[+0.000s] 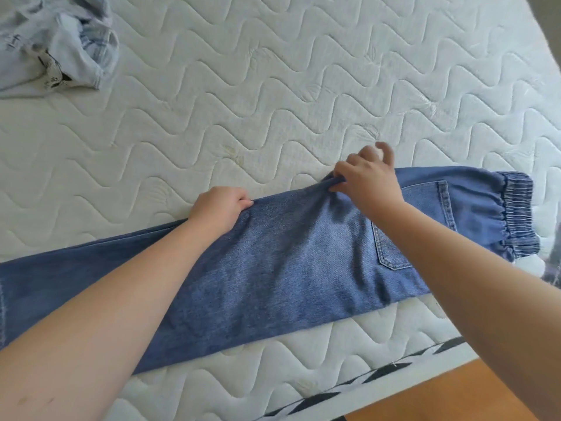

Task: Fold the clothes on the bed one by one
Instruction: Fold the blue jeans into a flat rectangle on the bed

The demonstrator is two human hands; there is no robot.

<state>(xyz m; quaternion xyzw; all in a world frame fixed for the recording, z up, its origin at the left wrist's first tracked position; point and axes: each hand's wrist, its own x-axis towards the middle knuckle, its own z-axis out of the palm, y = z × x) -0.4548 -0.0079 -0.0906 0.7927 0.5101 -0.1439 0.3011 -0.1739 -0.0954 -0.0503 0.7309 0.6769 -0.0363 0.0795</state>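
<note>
You have the blue jeans (pixel 273 268) laid lengthwise across the bed (pixel 273 86), legs stacked, not yet folded shorter. Your left hand (pixel 217 208) grips their far edge; your right hand (pixel 368 177) pinches the bunched crotch fabric. A crumpled pale pile of clothes (pixel 57 41) at the far left looks unfolded.

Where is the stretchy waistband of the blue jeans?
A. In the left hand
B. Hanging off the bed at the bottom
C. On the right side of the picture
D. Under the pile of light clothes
C: the gathered elastic waistband sits at the right end of the blue jeans, which lie flat across the mattress, past the right hand that pinches the far edge.
</note>
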